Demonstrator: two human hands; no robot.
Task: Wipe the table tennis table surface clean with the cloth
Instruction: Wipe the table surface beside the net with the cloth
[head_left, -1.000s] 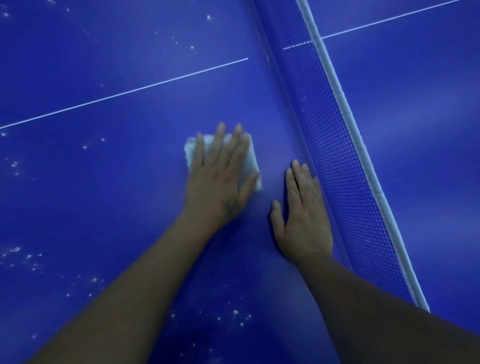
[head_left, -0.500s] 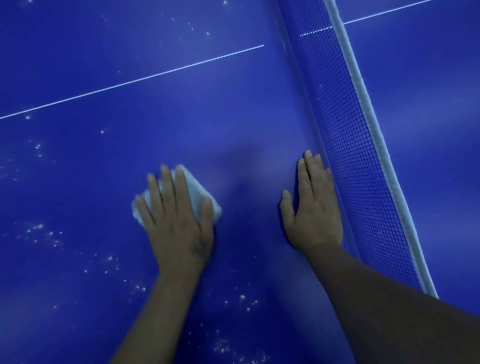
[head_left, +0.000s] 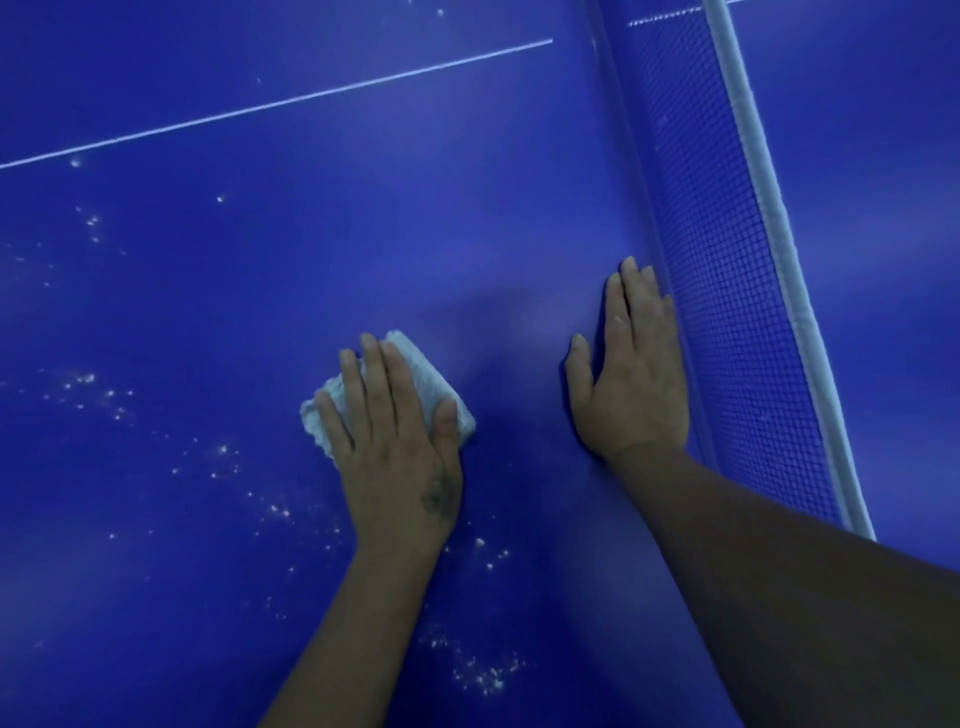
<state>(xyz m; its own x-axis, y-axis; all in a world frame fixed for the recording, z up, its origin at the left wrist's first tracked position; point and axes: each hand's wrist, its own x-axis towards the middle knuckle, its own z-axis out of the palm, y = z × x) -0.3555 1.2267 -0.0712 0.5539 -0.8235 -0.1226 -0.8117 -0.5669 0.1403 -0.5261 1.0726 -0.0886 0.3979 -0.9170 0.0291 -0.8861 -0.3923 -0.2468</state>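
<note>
Fluffy white cloth (head_left: 415, 374) on smooth, faintly glossy table (head_left: 363, 208)

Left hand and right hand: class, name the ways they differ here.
The left hand presses a white cloth onto the table; the right hand rests bare on it. The left hand is out among white specks; the right hand lies beside the net. Both lie flat, fingers straight.

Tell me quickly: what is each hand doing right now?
Left hand: open, straight fingers pressing the cloth onto the table.
Right hand: open, flat on the table beside the net.
</note>
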